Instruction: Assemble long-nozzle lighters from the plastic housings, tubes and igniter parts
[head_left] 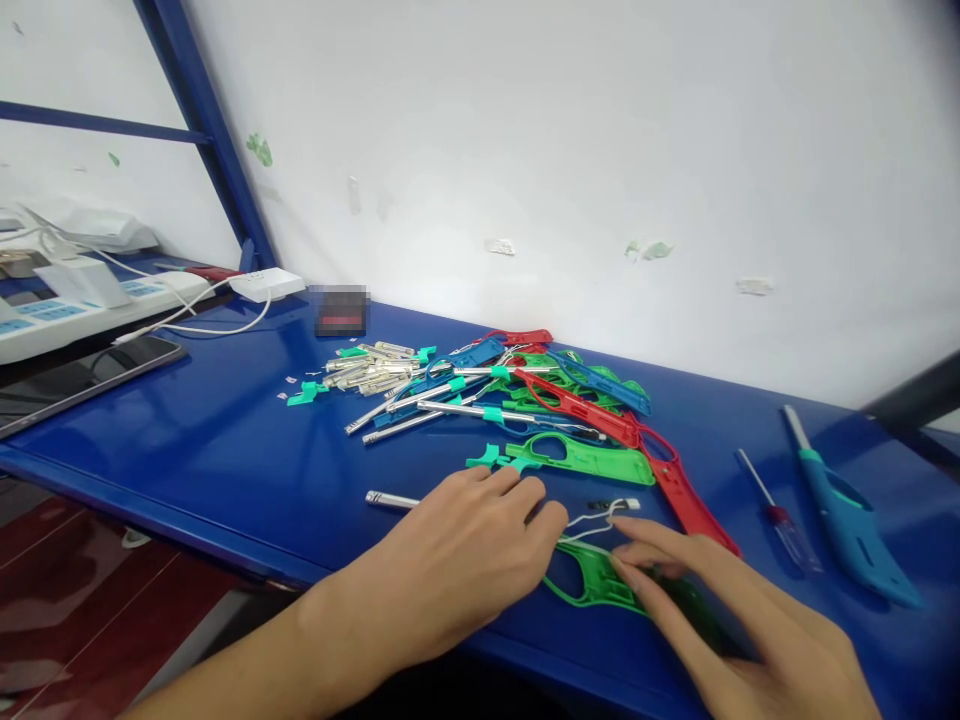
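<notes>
White wall (525, 130) rises behind a glossy blue table (217, 430), and from my distant seat I watch two bare hands near its front edge. The green handle half (600, 578) shows between the left hand (480, 540) and the right hand (787, 640), which hides its far end. I judge the step in hand to be bringing the white wire (585, 518) and the silver tube (390, 499) to that half; the next move would call for a steady hold and light fingertips, since thin wire could get trapped. My view has the left fingers curled over the tube; whether they clamp it, I cannot tell. On the right, thumb and forefinger tips stand slightly apart, the thumb touching the handle half, the grip otherwise unclear to me. That piece looks like bright, hollow plastic with an open trigger loop. Beyond it lies a second green half (600, 460), touching red shells (686, 490)
</notes>
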